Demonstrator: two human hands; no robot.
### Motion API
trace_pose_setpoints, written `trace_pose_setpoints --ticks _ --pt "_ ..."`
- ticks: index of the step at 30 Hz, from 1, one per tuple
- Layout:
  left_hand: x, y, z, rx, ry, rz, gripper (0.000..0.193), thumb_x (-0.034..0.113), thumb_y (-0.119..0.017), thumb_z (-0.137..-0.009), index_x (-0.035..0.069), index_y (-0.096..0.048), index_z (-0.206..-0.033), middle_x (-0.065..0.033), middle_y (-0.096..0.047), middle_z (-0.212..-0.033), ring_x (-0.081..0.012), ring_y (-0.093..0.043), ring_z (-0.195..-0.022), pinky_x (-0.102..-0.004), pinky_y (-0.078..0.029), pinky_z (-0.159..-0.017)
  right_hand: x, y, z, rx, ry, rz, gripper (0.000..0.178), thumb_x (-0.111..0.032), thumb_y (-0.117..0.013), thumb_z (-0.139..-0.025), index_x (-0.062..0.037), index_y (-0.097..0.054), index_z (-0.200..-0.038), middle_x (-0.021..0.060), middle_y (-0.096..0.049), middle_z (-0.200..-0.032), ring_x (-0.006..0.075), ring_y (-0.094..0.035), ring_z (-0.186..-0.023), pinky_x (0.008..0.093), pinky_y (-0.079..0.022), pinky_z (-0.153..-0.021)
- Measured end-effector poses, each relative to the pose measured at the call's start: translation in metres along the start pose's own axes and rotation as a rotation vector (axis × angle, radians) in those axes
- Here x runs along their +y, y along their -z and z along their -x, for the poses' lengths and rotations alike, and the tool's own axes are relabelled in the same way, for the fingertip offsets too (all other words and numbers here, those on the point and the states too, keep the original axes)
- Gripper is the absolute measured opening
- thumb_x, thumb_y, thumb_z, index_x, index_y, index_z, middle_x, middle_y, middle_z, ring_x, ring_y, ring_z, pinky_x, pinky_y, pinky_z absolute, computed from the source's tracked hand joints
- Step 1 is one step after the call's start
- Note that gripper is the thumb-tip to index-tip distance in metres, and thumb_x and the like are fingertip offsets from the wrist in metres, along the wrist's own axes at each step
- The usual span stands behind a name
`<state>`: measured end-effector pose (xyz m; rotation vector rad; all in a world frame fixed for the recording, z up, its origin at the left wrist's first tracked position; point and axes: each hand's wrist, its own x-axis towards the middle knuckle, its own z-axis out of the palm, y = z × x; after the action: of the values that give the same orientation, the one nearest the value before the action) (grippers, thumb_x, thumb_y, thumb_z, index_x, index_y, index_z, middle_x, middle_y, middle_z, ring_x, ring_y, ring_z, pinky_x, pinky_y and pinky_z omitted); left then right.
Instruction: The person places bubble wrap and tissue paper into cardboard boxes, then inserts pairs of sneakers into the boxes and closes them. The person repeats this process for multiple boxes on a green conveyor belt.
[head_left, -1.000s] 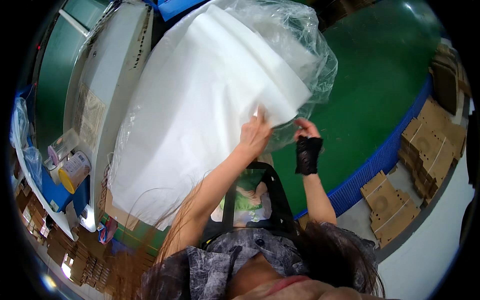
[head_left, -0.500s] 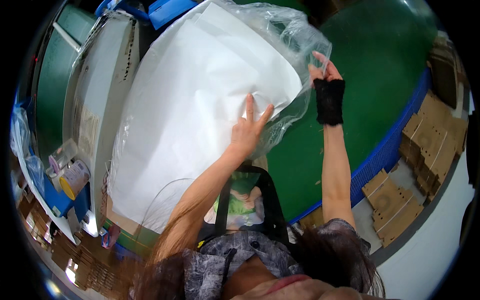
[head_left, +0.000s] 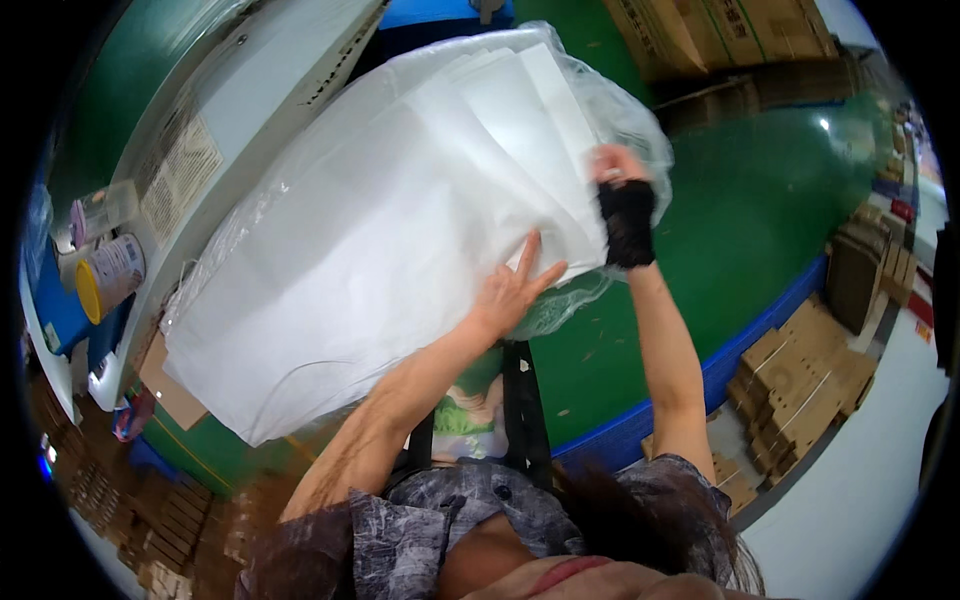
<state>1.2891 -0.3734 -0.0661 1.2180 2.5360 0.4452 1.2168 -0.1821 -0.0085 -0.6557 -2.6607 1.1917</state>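
Note:
A stack of large white sheets (head_left: 400,190) lies before me on a clear plastic bag (head_left: 640,130), whose crumpled film shows along the far and right edges. My left hand (head_left: 508,298) rests on the sheets near their lower right corner, fingers spread and pressing a crease into the top one. At the right edge of the stack is my right hand (head_left: 620,172), in a black fingerless wrist cover (head_left: 627,225). Its fingers are curled and slightly blurred, beside the sheet edges and the film. What they grip, if anything, cannot be made out.
A pale machine panel (head_left: 250,90) stands left, with a yellow-rimmed tub (head_left: 110,278) and a clear plastic container (head_left: 105,212) beside it. Flattened cardboard (head_left: 800,360) lies at right behind a blue edge (head_left: 690,390). Large cartons (head_left: 720,35) stand at the far side.
My right hand has moved left and slightly down, from the loose film to the sheets' edge. The left hand stays pressed on the sheets. The view has shifted, showing cartons at the far side.

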Motion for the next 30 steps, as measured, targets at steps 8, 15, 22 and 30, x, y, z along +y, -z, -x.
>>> trace_pose_setpoints --ticks 8,15,22,30 --pt "-0.001 0.002 0.004 -0.003 0.026 0.112 0.065 0.002 -0.050 -0.066 0.035 -0.040 -0.122 -0.0179 -0.021 -0.136 -0.0194 -0.050 -0.056 -0.0255 -0.046 -0.046 0.041 0.017 -0.147 -0.405 0.473 0.356 0.067 -0.023 -0.065 -0.064 -0.0146 -0.037 -0.124 0.0189 -0.050 -0.109 0.0339 -0.050 -0.097 0.0372 -0.041 -0.082" --pt "0.002 0.059 -0.018 -0.209 0.290 0.425 0.070 0.019 -0.064 -0.065 0.012 -0.032 -0.128 -0.0162 -0.029 -0.133 -0.0268 -0.054 -0.076 -0.0358 -0.047 -0.065 0.019 -0.020 -0.183 -0.486 0.605 0.428 0.030 -0.021 -0.055 -0.073 -0.0114 -0.054 -0.101 0.0116 -0.060 -0.082 0.0280 -0.057 -0.081 0.0374 -0.046 -0.068" --pt "-0.034 0.088 -0.113 0.937 1.011 1.382 0.081 0.034 -0.073 -0.063 -0.003 -0.027 -0.118 -0.0154 -0.042 -0.099 -0.0276 -0.048 -0.094 -0.0383 -0.043 -0.075 0.014 -0.037 -0.230 -0.913 0.224 -0.021 0.023 -0.024 -0.056 -0.075 -0.0050 -0.061 -0.087 0.0047 -0.062 -0.083 0.0174 -0.056 -0.076 0.0295 -0.044 -0.069" --pt "-0.044 0.066 -0.189 0.387 1.133 0.509 0.092 0.038 -0.067 -0.064 -0.004 -0.015 -0.128 -0.0248 -0.032 -0.116 -0.0345 -0.047 -0.091 -0.0380 -0.045 -0.073 -0.012 -0.048 -0.239 -1.150 -0.434 -0.202 0.036 -0.036 -0.064 -0.068 -0.0049 -0.062 -0.086 0.0048 -0.057 -0.077 0.0087 -0.047 -0.063 0.0227 -0.040 -0.057"
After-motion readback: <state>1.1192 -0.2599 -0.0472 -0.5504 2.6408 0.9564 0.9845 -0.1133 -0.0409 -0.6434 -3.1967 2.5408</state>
